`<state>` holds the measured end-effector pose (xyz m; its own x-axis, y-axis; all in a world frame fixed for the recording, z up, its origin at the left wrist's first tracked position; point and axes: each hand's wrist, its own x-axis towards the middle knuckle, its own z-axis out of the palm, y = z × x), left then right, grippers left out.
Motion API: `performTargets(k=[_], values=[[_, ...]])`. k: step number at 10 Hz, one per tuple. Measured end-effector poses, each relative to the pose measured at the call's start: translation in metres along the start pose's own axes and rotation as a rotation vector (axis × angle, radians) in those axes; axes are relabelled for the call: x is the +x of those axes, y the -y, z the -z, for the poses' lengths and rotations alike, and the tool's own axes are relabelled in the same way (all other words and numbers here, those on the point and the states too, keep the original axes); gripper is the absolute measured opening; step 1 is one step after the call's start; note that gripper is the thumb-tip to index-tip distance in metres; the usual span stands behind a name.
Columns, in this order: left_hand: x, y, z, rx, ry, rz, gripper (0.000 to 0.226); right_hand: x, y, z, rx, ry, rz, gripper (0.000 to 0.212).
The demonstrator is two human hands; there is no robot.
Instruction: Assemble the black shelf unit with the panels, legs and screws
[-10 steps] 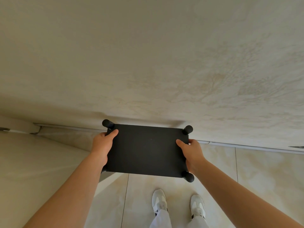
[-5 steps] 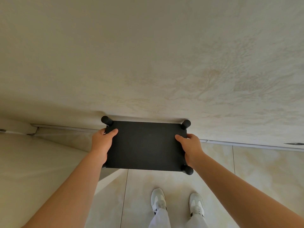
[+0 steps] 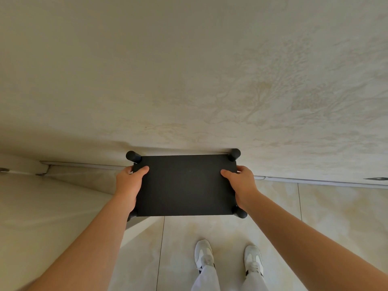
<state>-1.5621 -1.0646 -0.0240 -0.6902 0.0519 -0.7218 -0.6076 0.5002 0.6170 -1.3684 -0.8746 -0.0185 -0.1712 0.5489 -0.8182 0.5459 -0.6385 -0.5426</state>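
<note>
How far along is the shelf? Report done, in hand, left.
Done: the panel carries a leg at each of its four corners. In hand: left hand and right hand grip its short edges, holding it by the wall. Left: no other panels or screws show, so I cannot tell what remains beyond setting it down.

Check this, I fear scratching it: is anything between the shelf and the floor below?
The corner of a pale surface seems to lie under the left near leg of the black shelf unit. The tiles beyond its near edge hold only the shoes; those under it are hidden.
</note>
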Motion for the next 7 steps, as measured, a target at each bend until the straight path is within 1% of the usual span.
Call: performTargets(k=[1, 2, 3, 4, 5, 6, 7], values=[[-0.002, -0.001, 0.001, -0.001, 0.015, 0.005, 0.025, -0.001, -0.001, 0.004, 0.002, 0.018, 0.007, 0.046], [-0.002, -0.001, 0.002, 0.040, 0.020, 0.010, 0.021, -0.001, 0.000, 0.010, -0.002, 0.048, 0.000, 0.047], [-0.002, 0.001, 0.003, 0.169, -0.027, -0.076, 0.024, 0.000, 0.002, 0.014, -0.056, 0.074, 0.029, 0.045], [-0.009, -0.001, 0.000, 0.352, -0.126, -0.201, 0.037, -0.005, 0.007, 0.018, -0.203, 0.052, 0.094, 0.047], [-0.012, -0.005, -0.003, 0.439, -0.156, -0.229, 0.043, -0.013, 0.012, 0.024, -0.391, 0.050, 0.163, 0.051], [-0.019, -0.013, 0.000, 0.461, -0.151, -0.185, 0.058, -0.027, 0.019, 0.031, -0.584, 0.044, 0.235, 0.051], [-0.033, -0.019, 0.003, 0.511, -0.136, -0.183, 0.055, -0.040, 0.020, 0.037, -0.644, 0.029, 0.266, 0.050]])
